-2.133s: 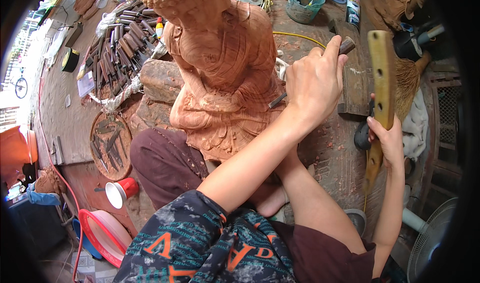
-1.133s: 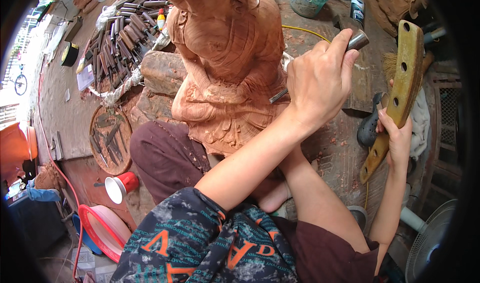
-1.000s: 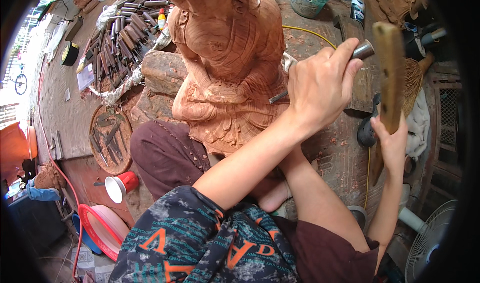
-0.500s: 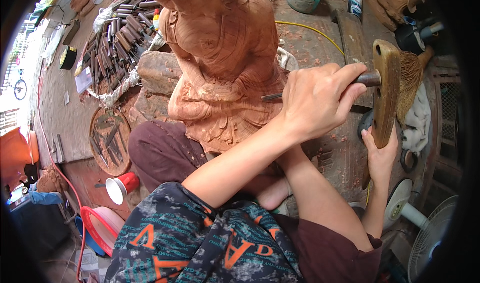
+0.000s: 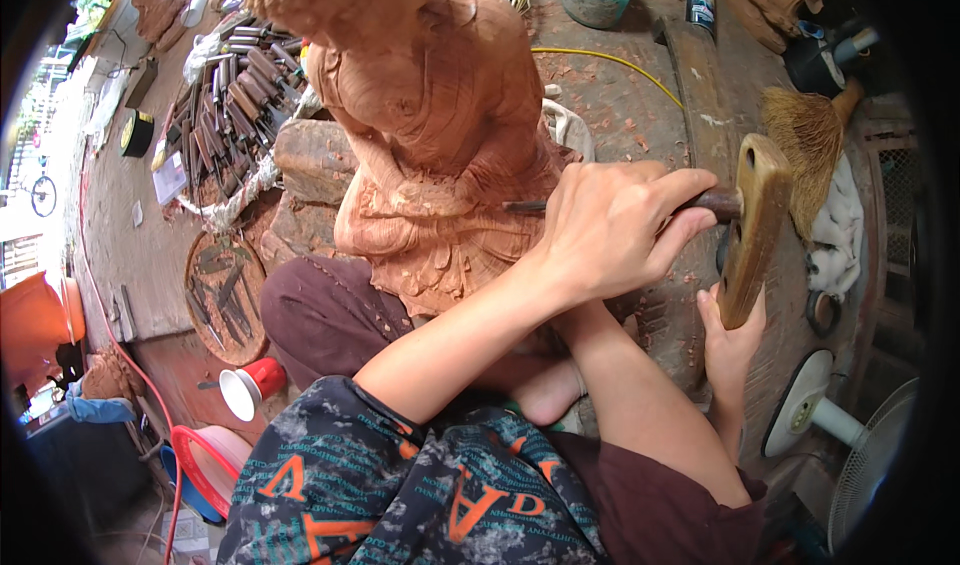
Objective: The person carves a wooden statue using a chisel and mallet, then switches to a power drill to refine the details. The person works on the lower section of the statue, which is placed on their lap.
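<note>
A reddish-brown carved wooden statue (image 5: pixel 430 105) of a seated figure stands upright before me, between my legs. My left hand (image 5: pixel 615 227) is wrapped round a chisel (image 5: pixel 700 203) with a dark handle. It lies nearly level, its blade pointing left at the statue's lap; whether the tip touches the wood I cannot tell. Farther right, my right hand (image 5: pixel 735 340) grips the lower part of a worn wooden mallet (image 5: pixel 757 230) with dark holes in it. The mallet's upper part is at the butt of the chisel handle, seemingly touching it.
Many carving tools (image 5: pixel 240 85) lie heaped at the far left, with a round tray (image 5: pixel 228 310) of blades nearer. A red-and-white cup (image 5: pixel 252 385) lies beside my knee. On the right are a straw broom (image 5: pixel 812 150) and a fan (image 5: pixel 880 445). Wood chips litter the floor.
The mallet and my right hand have shifted left and lower in the picture. My left hand and the chisel have also moved slightly left. The view has shifted, showing more of the statue's head.
</note>
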